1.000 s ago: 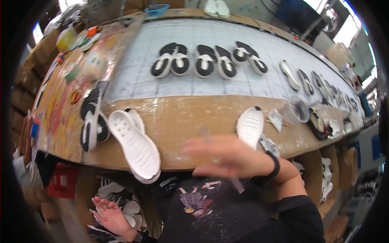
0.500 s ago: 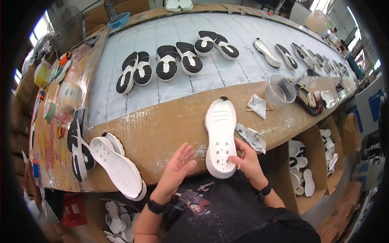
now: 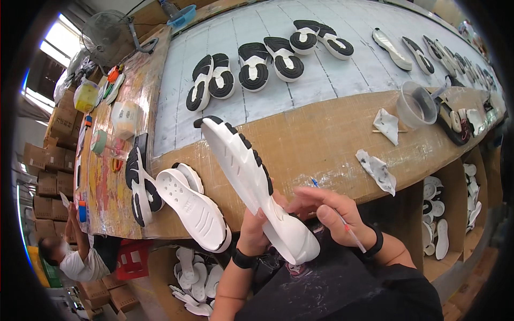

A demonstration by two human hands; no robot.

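A white shoe sole (image 3: 243,174) with a black toothed edge and black tip is tilted on its side in front of me. My left hand (image 3: 252,231) grips it by the near half, fingers partly hidden behind it. To its right is my right hand (image 3: 334,211), palm turned toward the sole, a slim pen (image 3: 352,236) with a blue tip tucked in its fingers. Whether that hand touches the sole I cannot tell. Left of the sole, another white sole (image 3: 193,208) lies inside-up, partly over a second one, beside a black-and-white sole (image 3: 140,184).
Black-and-white soles (image 3: 254,67) stand in pairs on the pale tabletop (image 3: 332,80). Crumpled white papers (image 3: 377,170) and a clear plastic tub (image 3: 417,104) are on the cardboard strip (image 3: 321,144). Boxes of soles (image 3: 441,239) stand below. Another person (image 3: 88,262) is at far left.
The sole has gone from upright, inside facing me, to tilted on its side. My left hand has taken hold of it, and my right has come off its heel. The view has shifted left.
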